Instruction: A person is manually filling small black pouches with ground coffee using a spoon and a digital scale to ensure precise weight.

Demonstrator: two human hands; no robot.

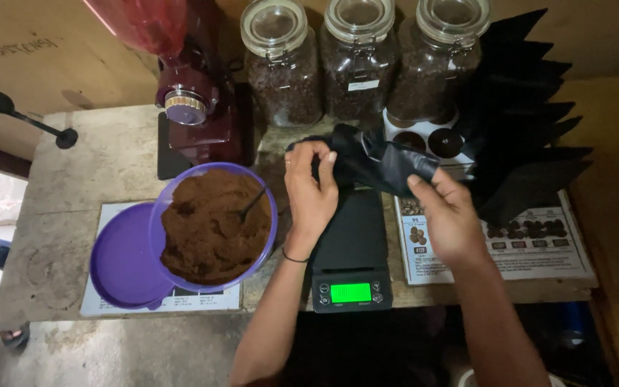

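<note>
Both hands hold a black foil pouch in the air above a black digital scale whose display glows green. My left hand pinches the pouch's left end, with a thin band on its wrist. My right hand grips the pouch's right end. Left of the scale sits a purple bowl full of brown ground coffee, with a dark spoon handle sticking out of it. The bowl rests partly on its purple lid.
Three glass jars of coffee beans line the back. A dark red grinder stands behind the bowl. A fan of black pouches sits at the right, over printed sheets. A black tamper-like tool lies at back left.
</note>
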